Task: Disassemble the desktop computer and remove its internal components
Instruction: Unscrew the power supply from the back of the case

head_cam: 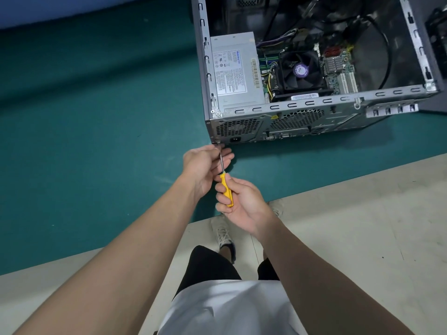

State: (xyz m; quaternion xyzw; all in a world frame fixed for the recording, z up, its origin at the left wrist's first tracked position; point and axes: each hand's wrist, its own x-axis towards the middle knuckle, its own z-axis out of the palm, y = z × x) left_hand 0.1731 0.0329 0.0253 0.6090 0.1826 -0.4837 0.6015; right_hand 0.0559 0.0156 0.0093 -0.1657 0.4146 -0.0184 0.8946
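An open grey desktop case (pixel 285 112) lies on its side on a green mat, rear panel facing me. Inside it sit a silver power supply (pixel 235 71) at the left, a black CPU fan (pixel 300 70) and a green motherboard (pixel 338 68). My right hand (pixel 242 200) grips the yellow handle of a screwdriver (pixel 226 188). The metal shaft points up to the lower left corner of the rear panel, near the power socket. My left hand (pixel 203 165) is cupped around the shaft, its fingertips pinching it close to the tip.
The green mat (pixel 96 141) covers the table, whose near edge runs diagonally under my hands. Below it lie a pale floor (pixel 350 226) and my shoes. Black cables loop inside the case. A dark object sits at the far right edge.
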